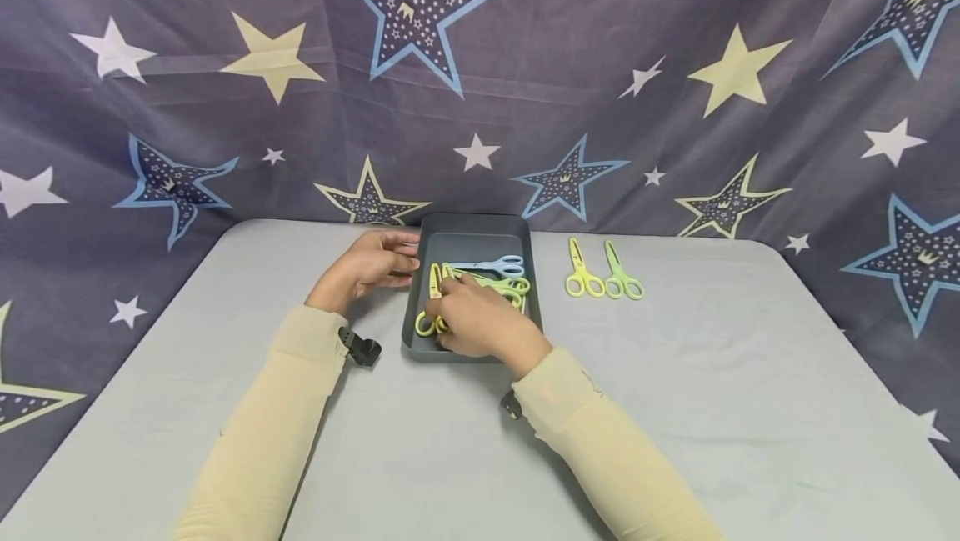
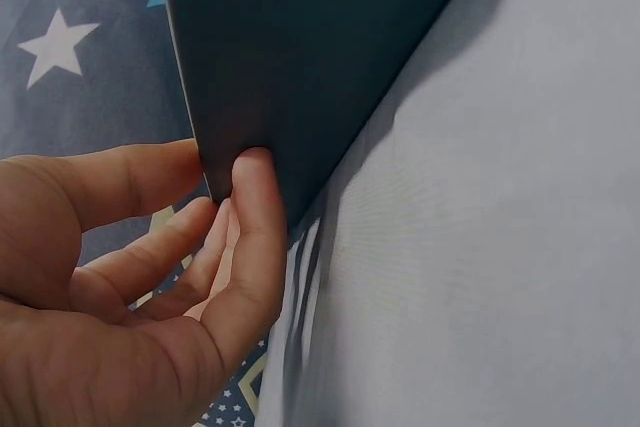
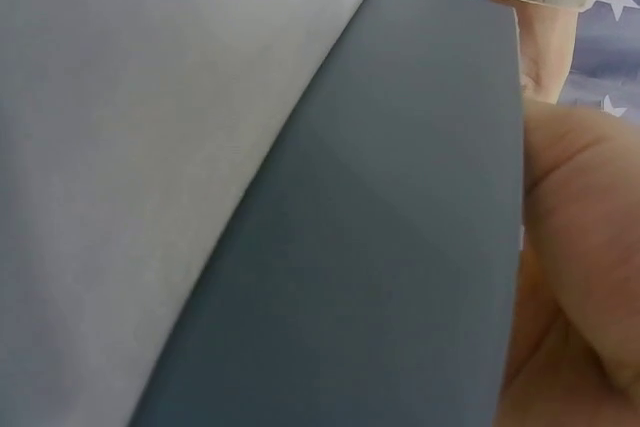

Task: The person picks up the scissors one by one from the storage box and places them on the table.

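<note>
A dark grey tray holds several small scissors. My left hand is at the tray's left side; its fingertips touch the outer wall and rim, with the fingers extended, as the left wrist view shows. Inside the tray, my right hand pinches the handle of yellow scissors between thumb and fingers, partly hidden by the hand. Another pair of yellow scissors lies just to the left. Blue scissors and green scissors lie beyond the knuckles. The right wrist view shows mainly the tray's outer wall.
Right of the tray, yellow scissors and green scissors lie side by side, blades pointing away. A pale cloth covers the table. Behind it hangs a dark star-patterned curtain, meeting the table's far edge close to the tray.
</note>
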### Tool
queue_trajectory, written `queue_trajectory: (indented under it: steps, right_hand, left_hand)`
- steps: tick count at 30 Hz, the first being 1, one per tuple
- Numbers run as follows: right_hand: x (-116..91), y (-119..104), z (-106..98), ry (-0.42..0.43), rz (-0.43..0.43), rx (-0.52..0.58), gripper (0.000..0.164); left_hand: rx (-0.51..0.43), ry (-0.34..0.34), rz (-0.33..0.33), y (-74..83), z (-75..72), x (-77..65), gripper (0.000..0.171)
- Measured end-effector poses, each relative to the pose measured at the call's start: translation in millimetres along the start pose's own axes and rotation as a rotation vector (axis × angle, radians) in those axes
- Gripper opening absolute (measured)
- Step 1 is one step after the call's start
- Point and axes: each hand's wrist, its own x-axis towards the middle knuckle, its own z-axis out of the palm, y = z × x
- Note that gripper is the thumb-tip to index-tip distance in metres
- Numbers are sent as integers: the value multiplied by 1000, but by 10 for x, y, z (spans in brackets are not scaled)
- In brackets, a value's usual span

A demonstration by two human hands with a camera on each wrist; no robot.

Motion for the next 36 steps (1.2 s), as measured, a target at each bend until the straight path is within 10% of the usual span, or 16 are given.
queue_trajectory:
  steps: [36]
  right_hand:
    - [23,69,33,-25,37,98,24]
  left_hand:
    - [5,-5,-7,18,9,-5,63]
